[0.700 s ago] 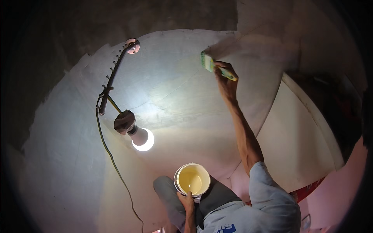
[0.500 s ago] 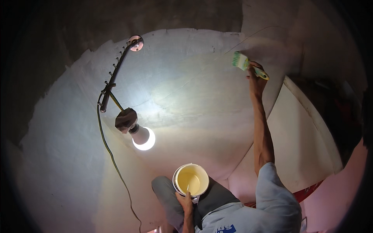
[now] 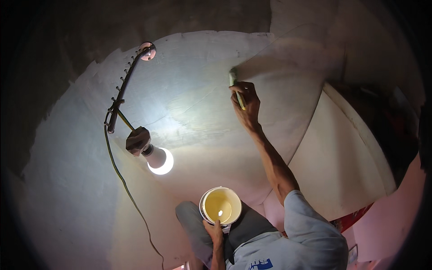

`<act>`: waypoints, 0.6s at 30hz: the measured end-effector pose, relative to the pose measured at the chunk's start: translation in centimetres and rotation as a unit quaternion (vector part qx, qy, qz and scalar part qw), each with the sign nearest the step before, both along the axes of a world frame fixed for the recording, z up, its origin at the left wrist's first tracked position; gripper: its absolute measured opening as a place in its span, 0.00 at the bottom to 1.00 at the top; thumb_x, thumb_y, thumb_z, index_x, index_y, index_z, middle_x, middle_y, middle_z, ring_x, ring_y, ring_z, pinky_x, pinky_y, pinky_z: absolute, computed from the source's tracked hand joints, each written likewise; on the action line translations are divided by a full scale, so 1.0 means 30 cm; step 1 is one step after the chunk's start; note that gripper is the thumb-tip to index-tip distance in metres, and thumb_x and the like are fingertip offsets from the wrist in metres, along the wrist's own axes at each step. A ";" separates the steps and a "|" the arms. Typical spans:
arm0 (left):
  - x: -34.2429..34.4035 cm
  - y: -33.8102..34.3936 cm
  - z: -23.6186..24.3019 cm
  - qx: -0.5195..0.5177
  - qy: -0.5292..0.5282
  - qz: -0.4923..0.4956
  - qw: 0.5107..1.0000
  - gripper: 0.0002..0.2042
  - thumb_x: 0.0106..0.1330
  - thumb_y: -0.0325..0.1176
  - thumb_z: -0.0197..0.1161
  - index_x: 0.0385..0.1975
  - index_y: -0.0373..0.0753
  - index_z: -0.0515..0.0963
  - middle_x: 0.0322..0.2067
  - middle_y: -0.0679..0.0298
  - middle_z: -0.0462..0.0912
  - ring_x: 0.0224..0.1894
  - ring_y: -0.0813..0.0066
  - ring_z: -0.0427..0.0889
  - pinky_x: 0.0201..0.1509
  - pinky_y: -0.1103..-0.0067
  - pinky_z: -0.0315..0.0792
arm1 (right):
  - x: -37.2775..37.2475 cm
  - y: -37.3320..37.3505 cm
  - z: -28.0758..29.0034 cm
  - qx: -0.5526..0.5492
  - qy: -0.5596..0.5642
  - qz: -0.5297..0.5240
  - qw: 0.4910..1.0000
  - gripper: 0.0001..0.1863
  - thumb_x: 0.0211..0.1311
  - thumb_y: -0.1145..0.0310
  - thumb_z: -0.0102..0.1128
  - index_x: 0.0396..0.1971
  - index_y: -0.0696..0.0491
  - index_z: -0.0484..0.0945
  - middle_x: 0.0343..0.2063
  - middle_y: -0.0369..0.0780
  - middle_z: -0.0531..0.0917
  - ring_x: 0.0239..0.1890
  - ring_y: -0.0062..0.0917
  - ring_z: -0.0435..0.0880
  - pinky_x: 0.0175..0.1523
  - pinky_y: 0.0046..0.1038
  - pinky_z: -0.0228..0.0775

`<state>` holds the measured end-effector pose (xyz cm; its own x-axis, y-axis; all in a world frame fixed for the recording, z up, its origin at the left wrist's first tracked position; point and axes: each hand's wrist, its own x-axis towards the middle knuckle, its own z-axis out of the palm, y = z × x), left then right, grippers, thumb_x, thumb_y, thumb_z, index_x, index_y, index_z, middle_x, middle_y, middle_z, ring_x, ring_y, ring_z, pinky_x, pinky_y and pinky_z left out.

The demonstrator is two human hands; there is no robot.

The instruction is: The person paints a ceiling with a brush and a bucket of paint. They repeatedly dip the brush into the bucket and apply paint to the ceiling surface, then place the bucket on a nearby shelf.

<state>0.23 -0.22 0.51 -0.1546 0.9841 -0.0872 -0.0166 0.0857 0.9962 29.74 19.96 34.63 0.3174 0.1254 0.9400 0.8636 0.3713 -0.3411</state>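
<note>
A green cable (image 3: 118, 173) and a lit bulb (image 3: 159, 160) hang against the ceiling (image 3: 198, 99), which looks mostly coated white; the dark outer band appears still bare. The left hand (image 3: 215, 230) is closed around a bucket (image 3: 220, 206) of yellowish paint. The right hand (image 3: 245, 104) grips a brush (image 3: 235, 85) pressed to the ceiling.

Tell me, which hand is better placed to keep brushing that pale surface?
The right hand: it grips the brush with its bristles against the pale surface. The left hand is occupied holding the bucket of yellowish paint low down.
</note>
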 end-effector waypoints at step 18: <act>0.002 -0.008 -0.021 -0.001 -0.011 0.002 1.000 0.18 0.53 0.23 0.60 0.44 0.28 0.68 0.40 0.53 0.76 0.42 0.65 0.77 0.53 0.72 0.70 | 0.334 -0.168 -0.041 0.116 0.004 -0.114 0.987 0.14 0.54 0.85 0.64 0.37 0.50 0.82 0.40 0.38 0.79 0.42 0.30 0.81 0.44 0.32 0.75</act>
<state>0.30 -0.46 -0.13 -0.1568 0.9834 -0.0919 -0.0392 0.0868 0.9955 39.76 14.93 33.39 0.3208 -0.1678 0.9322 0.9310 0.2366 -0.2778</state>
